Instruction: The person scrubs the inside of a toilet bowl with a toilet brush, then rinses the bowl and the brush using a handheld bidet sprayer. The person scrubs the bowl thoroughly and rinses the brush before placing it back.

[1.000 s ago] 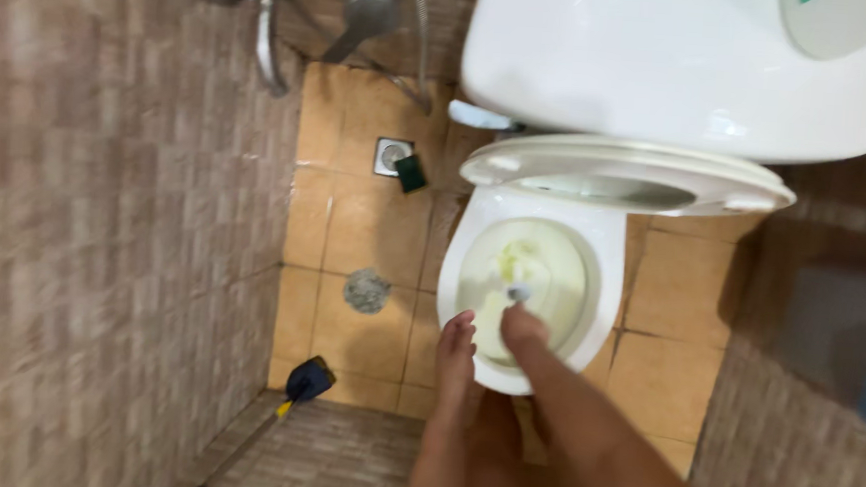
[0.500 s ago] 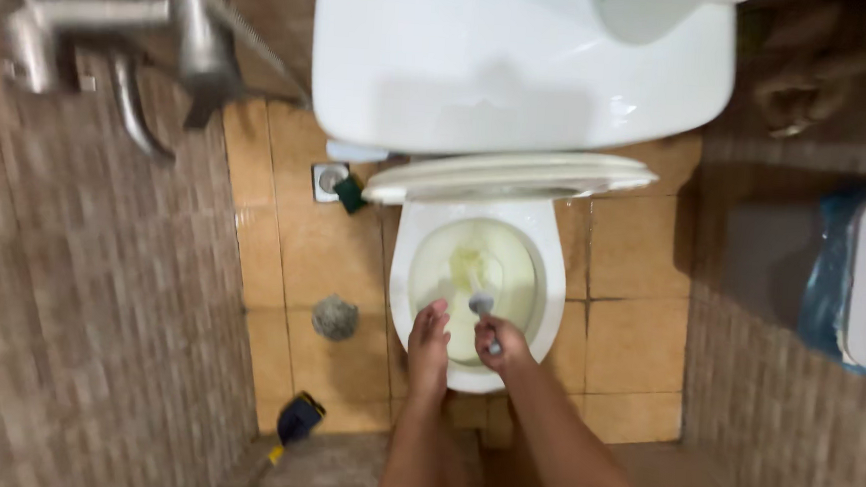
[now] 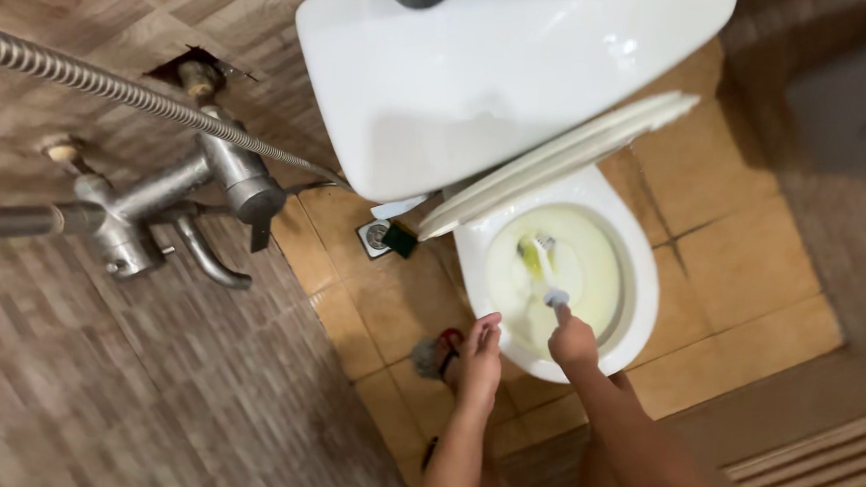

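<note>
My right hand [image 3: 574, 342] grips the handle of a toilet brush [image 3: 544, 268], whose head reaches down into the white toilet bowl [image 3: 641, 286]. The bowl's inside looks wet and yellowish. My left hand [image 3: 480, 362] hovers empty at the bowl's front left rim, fingers loosely together and pointing up. The seat and lid [image 3: 558, 161] stand raised against the white cistern [image 3: 483, 76].
A metal shower mixer tap [image 3: 175, 208] with a ribbed hose [image 3: 112, 88] juts from the tiled wall on the left. A small floor drain [image 3: 377, 236] with a dark object beside it sits left of the bowl. A sandalled foot [image 3: 438, 356] shows on the orange floor tiles.
The view has swung left and tilted, so the toilet now sits right of centre and the tap looms large. The brush stays in my right hand inside the bowl.
</note>
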